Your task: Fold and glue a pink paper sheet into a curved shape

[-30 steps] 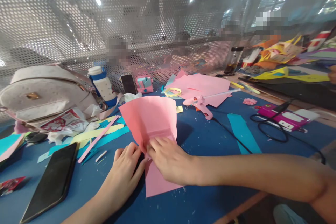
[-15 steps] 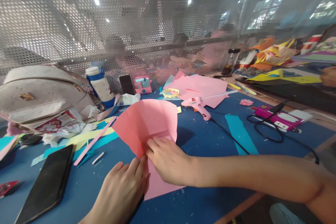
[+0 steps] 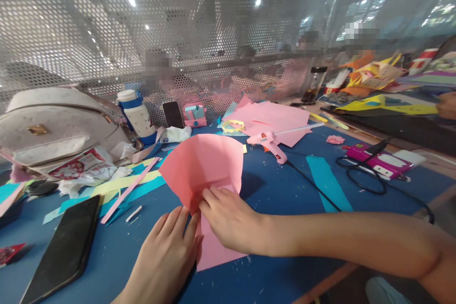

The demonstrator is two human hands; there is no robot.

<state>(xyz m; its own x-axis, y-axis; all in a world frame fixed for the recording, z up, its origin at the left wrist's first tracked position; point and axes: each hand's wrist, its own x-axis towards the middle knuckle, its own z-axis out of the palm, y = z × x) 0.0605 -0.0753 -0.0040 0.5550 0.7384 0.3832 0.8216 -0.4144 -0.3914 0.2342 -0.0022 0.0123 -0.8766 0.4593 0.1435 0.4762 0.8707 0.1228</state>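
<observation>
A pink sheet of paper (image 3: 203,166) lies partly folded on the blue table top (image 3: 285,190), its far half curling up toward me. My right hand (image 3: 228,218) presses down on the fold in the paper's middle, fingers together and pinching the crease. My left hand (image 3: 167,251) rests flat beside it at the paper's left edge, fingers stretched out and touching the sheet near the fold.
A black phone (image 3: 62,251) lies at the near left. Paper strips (image 3: 121,185), a white bag (image 3: 53,123) and a bottle (image 3: 137,114) sit left. A pink glue gun (image 3: 269,142), more pink sheets (image 3: 274,116), a teal strip (image 3: 326,180) and scissors (image 3: 363,180) lie right. A perforated metal screen (image 3: 107,38) stands behind.
My left hand slid back toward me along the paper's left edge, then its fingers reached forward again to the fold. My right hand stayed pressing the crease.
</observation>
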